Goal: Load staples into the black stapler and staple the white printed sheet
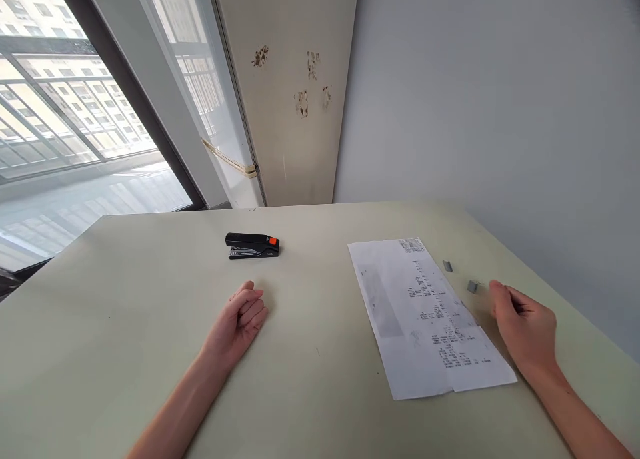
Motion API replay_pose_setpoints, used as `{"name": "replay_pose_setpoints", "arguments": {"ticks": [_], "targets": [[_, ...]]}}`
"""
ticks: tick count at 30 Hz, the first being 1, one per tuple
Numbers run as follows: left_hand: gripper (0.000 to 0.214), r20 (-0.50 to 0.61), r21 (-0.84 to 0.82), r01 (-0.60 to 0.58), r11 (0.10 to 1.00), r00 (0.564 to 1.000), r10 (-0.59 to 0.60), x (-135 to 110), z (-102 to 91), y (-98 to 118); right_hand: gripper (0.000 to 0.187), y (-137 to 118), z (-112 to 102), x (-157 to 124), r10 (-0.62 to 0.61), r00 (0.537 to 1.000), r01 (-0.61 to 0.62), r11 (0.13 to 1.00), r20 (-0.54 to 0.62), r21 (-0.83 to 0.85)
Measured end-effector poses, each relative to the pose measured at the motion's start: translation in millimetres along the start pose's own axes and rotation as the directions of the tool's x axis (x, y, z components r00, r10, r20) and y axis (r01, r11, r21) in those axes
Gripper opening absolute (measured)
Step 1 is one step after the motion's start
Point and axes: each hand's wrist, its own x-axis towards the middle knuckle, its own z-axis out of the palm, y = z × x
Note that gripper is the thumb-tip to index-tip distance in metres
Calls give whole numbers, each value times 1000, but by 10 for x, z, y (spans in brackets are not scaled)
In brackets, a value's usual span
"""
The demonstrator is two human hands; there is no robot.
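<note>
My left hand [236, 323] rests on the table with its fingers curled in, and nothing shows in it. Just beyond it lies a black stapler [253, 245] with an orange-red patch at its right end. At the right, my right hand [525, 322] is closed in a fist beside the paper's right edge, with no object showing in it. Two small grey strips of staples, one farther off [447, 266] and one nearer [473, 286], lie close to that fist. Printed sheets of paper [400, 312] lie flat between my hands, their lower edges slightly uneven.
The pale table [310, 379] reaches to a plain wall [475, 99] on the right. Behind it stands a cream panel [290, 152] with brown marks. A window [75, 112] at the left looks onto a railing and buildings.
</note>
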Motion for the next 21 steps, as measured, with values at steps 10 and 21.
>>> {"name": "replay_pose_setpoints", "arguments": {"ticks": [10,21], "targets": [[54,-46,-56,23,998,999,-26,-58,-4,34,49,-103,25,-38,53,997,-50,996,52,-69],[58,-40,-53,54,997,998,-57,-23,3,58,50,-70,46,-22,88,995,-78,983,52,-163]]}}
